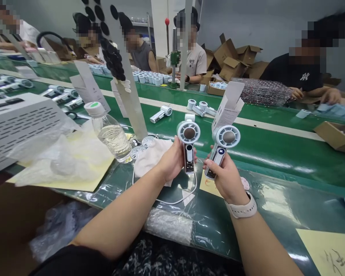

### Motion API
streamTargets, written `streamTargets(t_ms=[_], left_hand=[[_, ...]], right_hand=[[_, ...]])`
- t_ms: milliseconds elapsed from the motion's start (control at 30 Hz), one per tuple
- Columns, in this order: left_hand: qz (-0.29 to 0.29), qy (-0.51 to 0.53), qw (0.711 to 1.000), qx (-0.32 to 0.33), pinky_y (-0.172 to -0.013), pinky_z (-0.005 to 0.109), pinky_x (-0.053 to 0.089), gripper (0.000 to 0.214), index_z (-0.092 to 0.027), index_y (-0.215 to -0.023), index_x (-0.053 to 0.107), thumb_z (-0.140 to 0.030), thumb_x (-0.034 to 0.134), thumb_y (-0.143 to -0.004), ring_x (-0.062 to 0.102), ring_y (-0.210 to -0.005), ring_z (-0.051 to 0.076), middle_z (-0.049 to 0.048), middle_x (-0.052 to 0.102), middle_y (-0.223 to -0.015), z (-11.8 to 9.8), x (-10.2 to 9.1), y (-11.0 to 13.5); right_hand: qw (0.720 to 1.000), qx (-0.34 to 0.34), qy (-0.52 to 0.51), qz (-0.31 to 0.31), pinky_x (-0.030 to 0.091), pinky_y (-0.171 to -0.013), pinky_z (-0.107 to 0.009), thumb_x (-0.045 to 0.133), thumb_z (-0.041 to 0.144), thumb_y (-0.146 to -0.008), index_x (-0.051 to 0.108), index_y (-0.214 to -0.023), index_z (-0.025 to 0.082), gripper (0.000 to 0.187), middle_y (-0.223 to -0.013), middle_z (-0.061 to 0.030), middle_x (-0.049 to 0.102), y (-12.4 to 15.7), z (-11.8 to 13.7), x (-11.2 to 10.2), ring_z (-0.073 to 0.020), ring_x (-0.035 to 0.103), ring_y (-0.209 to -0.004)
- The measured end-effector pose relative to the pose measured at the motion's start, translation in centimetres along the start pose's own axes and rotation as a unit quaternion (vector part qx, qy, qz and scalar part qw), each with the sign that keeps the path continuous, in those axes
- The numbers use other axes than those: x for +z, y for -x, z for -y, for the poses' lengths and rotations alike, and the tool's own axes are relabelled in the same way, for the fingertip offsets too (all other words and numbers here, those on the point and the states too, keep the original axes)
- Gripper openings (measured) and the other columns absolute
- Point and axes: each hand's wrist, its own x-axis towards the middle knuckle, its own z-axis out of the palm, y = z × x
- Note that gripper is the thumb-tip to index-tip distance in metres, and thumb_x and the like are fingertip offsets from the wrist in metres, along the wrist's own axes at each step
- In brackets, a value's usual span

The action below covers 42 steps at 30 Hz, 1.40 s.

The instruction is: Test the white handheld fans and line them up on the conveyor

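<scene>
Left hand holding handheld fan, right hand holding second fan

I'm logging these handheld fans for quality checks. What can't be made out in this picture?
Head view:
Left handheld fan: the left hand hides part of its handle.
Right handheld fan: display too small to read surely; the right hand covers part of the handle.
Cardboard box: cut off by the right edge; contents too small.

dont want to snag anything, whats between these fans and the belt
Yes: a white cable loops on the green belt below the left hand's fan and the right hand's fan, and a pale cloth lies beside the left hand.
</scene>
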Motion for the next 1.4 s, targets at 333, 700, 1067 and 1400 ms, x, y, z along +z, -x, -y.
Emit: streamTargets(t_ms=[333,700,1067,1400], left_hand=[[0.113,-0.031,0.993,0.010,-0.075,0.034,0.049,0.043,-0.019,-0.105,0.053,-0.020,0.079,-0.070,0.065,-0.074,0.015,-0.0007,0.066,-0.084,0.3,0.2,1.0],[0.123,-0.067,0.988,0.066,-0.068,0.031,0.050,0.042,-0.019,-0.101,0.052,-0.034,0.081,-0.074,0.067,-0.070,0.015,-0.0007,0.067,-0.079,0.2,0.2,0.8],[0.119,0.007,0.992,0.030,-0.070,0.035,0.055,0.053,-0.020,-0.106,0.052,-0.031,0.084,-0.066,0.066,-0.072,0.016,-0.0021,0.065,-0.085,0.0,0.1,0.7],[0.115,-0.021,0.992,0.053,-0.067,0.033,0.053,0.044,-0.020,-0.102,0.051,-0.020,0.077,-0.066,0.064,-0.067,0.014,-0.0035,0.063,-0.081,0.1,0.5,0.8]], right_hand=[[0.995,0.037,-0.057,0.079,0.052,-0.068,-0.037,0.075,0.037,-0.078,0.064,-0.094,0.023,0.024,-0.080,-0.0025,0.068,0.4,0.3,0.3,-0.0202,0.064,-0.075],[0.998,0.012,-0.051,0.037,0.056,-0.072,-0.039,0.082,0.039,-0.076,0.063,-0.101,0.027,0.034,-0.094,-0.0007,0.066,0.6,0.5,0.4,-0.0181,0.066,-0.078],[0.997,0.028,-0.064,0.013,0.055,-0.069,-0.039,0.076,0.033,-0.074,0.061,-0.097,0.024,0.029,-0.095,-0.0012,0.065,0.5,0.1,0.8,-0.0189,0.066,-0.077],[0.998,0.026,-0.047,0.024,0.056,-0.074,-0.040,0.075,0.031,-0.076,0.059,-0.103,0.025,0.031,-0.096,-0.0017,0.067,0.7,0.2,1.0,-0.0189,0.066,-0.076]])
